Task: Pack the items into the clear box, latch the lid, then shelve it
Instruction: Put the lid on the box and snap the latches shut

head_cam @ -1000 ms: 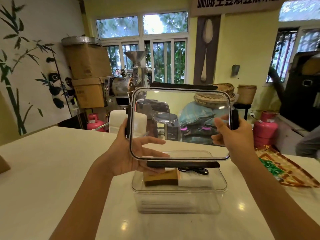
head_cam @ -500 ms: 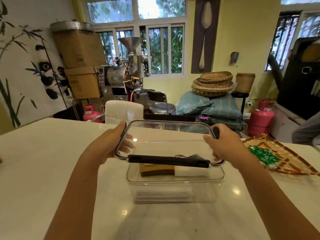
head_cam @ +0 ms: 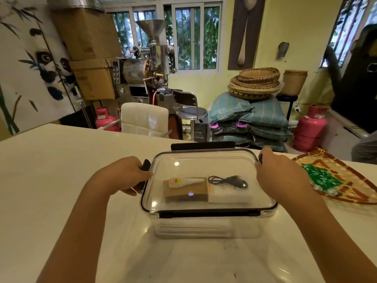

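While the lid (head_cam: pixel 204 176) sits on the clear box (head_cam: pixel 206 227), left hand (head_cam: pixel 124 176) gripping its left latch (head_cam: pixel 145 167), right hand (head_cam: pixel 279 172) curled on right edge.

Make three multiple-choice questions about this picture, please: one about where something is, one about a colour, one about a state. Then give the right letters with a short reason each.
1. Where does the black cable lie?
A. inside the clear box, on a white pad
B. on the woven tray
C. on the table left of the box

2. What colour are the wrapped pieces on the woven tray?
A. red
B. green
C. blue

3. How does the lid stand?
A. held upright in the air
B. lying flat on the box
C. leaning against the chair

Answers:
1 A: the cable shows through the lid, on the white pad beside the brown block.
2 B: the green wrapped pieces lie in a heap on the tray.
3 B: the lid covers the box, with the left hand and the right hand at its side latches; the far latch points up, unclosed.
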